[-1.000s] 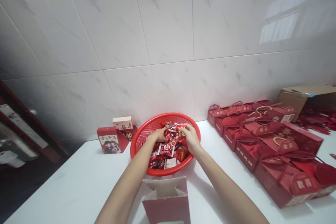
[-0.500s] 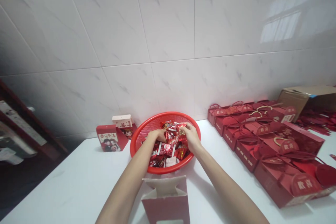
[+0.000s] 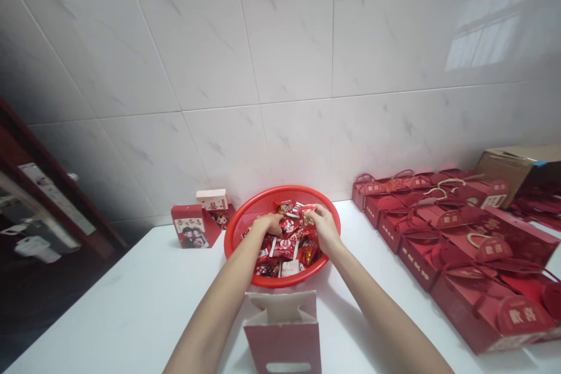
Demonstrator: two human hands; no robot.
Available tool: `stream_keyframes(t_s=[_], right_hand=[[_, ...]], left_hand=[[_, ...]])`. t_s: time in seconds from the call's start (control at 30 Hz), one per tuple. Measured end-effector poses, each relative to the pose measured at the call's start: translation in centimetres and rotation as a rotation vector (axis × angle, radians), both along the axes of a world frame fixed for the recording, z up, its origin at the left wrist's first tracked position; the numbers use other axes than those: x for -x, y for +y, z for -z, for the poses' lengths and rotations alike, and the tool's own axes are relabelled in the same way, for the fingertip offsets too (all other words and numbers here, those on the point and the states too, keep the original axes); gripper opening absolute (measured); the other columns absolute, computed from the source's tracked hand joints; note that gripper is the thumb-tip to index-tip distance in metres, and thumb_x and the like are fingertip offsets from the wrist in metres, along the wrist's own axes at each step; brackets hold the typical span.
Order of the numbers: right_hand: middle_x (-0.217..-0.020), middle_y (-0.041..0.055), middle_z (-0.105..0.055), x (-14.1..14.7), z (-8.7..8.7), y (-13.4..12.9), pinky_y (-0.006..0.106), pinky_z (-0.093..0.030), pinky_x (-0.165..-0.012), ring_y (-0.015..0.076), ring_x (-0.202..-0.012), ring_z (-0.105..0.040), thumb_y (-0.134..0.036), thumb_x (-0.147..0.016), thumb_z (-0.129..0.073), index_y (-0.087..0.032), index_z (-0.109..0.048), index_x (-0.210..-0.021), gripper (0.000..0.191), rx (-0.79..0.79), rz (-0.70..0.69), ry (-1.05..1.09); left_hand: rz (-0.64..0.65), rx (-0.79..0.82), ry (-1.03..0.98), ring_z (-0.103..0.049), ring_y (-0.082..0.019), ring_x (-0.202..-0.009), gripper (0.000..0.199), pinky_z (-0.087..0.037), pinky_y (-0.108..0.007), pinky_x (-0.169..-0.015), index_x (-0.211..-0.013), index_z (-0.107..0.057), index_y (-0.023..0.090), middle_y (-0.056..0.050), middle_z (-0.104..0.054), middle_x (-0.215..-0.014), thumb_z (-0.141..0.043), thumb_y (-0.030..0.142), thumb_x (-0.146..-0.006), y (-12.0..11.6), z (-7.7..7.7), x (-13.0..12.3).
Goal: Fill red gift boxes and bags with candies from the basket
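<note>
A red mesh basket [image 3: 283, 189] stands in front of me, holding a heap of wrapped candies [image 3: 284, 247], mostly red. My left hand [image 3: 268, 224] reaches over the left side of the heap, fingers curled down among the wrappers; whatever lies under the fingertips is hidden. On the other side, my right hand [image 3: 325, 227] pinches a red and gold wrapped candy [image 3: 308, 217] between thumb and fingers. Between my forearms, close to me, an upright red paper box [image 3: 283, 342] has its white-lined top open. Its inside is mostly out of sight.
Two small printed gift boxes [image 3: 195, 228] stand left of the basket near the tiled wall. Rows of red gift boxes with cord handles [image 3: 412, 257] fill the table's right side. Behind them is a cardboard carton [image 3: 504, 172] with red pieces. The white table [image 3: 118, 298] ends at left.
The view has shifted slightly, so everything sits a little further right. Both hands stay in the basket, with only small finger movement.
</note>
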State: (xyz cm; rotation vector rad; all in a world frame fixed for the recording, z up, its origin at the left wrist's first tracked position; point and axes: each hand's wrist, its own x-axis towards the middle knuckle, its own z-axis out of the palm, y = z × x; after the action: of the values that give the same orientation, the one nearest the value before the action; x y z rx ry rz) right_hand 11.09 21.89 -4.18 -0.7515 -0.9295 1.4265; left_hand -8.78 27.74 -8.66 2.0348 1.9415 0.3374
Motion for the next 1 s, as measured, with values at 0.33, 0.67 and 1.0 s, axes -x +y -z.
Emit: stream_keyframes(t_s=[0.33,0.67,1.0], right_hand=[[-0.064,-0.002,-0.067,0.0,0.3,0.1,0.028,-0.046,-0.059,0.0162,-0.06,-0.06,-0.028,-0.057,-0.069,-0.021,-0.063,-0.067,0.013,-0.008,0.002,-0.013],[-0.065,-0.0002,-0.069,-0.4,1.3,1.1,0.03,-0.046,-0.065,0.0178,-0.064,-0.06,-0.032,-0.056,-0.074,-0.02,-0.068,-0.067,0.017,-0.059,0.008,-0.031],[-0.066,-0.0002,-0.069,-0.5,1.0,1.0,0.03,-0.047,-0.062,0.0196,-0.068,-0.062,-0.03,-0.052,-0.071,-0.021,-0.066,-0.064,0.016,0.03,0.048,0.002]], left_hand=[[0.056,0.228,0.108,-0.068,-0.024,-0.089,0.048,-0.056,-0.03,-0.076,-0.108,-0.069,0.021,-0.006,-0.072,-0.101,-0.086,0.031,-0.064,1.5,-1.6,-0.1],[0.087,0.026,-0.212,-0.069,-0.021,-0.087,0.039,-0.052,-0.025,-0.076,-0.1,-0.075,0.021,-0.003,-0.076,-0.098,-0.078,0.02,-0.061,-1.7,-6.1,-0.9],[0.048,-0.102,-0.712,-0.065,-0.015,-0.076,0.025,-0.052,-0.027,-0.076,-0.102,-0.075,0.012,-0.007,-0.076,-0.089,-0.068,0.023,-0.08,-2.4,-6.9,-0.1]])
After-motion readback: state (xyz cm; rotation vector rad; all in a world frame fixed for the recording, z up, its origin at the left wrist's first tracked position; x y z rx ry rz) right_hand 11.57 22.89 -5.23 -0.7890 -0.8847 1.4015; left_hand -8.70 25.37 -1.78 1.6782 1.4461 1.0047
